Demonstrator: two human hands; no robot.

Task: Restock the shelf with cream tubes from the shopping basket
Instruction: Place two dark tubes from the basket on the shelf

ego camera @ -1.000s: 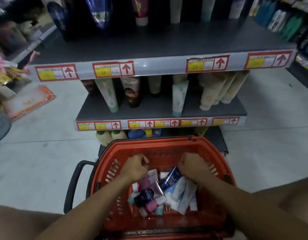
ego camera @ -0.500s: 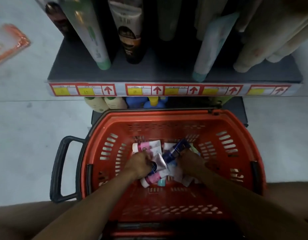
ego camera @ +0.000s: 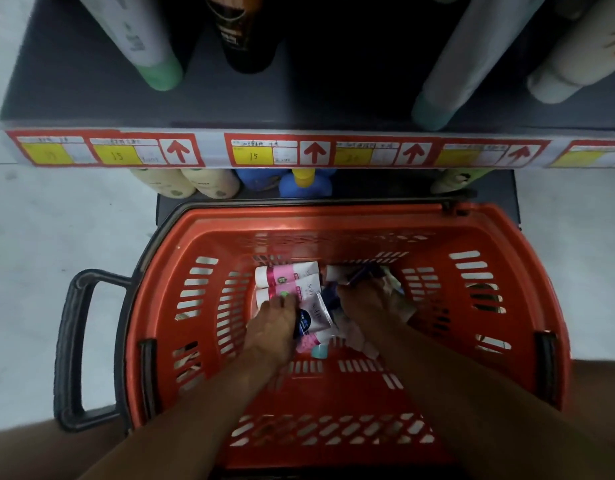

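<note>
head view: both hands are down in the red shopping basket (ego camera: 507, 271), which sits on the floor against the foot of the shelf (ego camera: 230, 112). the cream tubes (ego camera: 292, 282) lie in a loose heap toward the basket's far wall, pink-and-white ones on the left of the heap, darker and paler ones on the right. the left hand (ego camera: 275, 327) rests on the near pink tube with its fingers (ego camera: 282, 301) bent over it; whether they have truly closed round it cannot be told, since the hand's back hides the grip. the right hand (ego camera: 365, 303) is buried in the right side of the heap, fingers curled among the tubes, and again what they hold, if anything, is hidden.

to do this step well, each hand should probably settle on one tube, or a small bundle lying the same way, and grip along the body rather than the cap, so nothing slips on the lift. the tubes overlap, so pulling from the top of the heap likely avoids dragging others out. the middle shelf above has bare dark board between the green-capped tube (ego camera: 150, 46) and the pale tube (ego camera: 462, 64) at the right, a likely gap to fill, cap downward like its neighbours.
</note>
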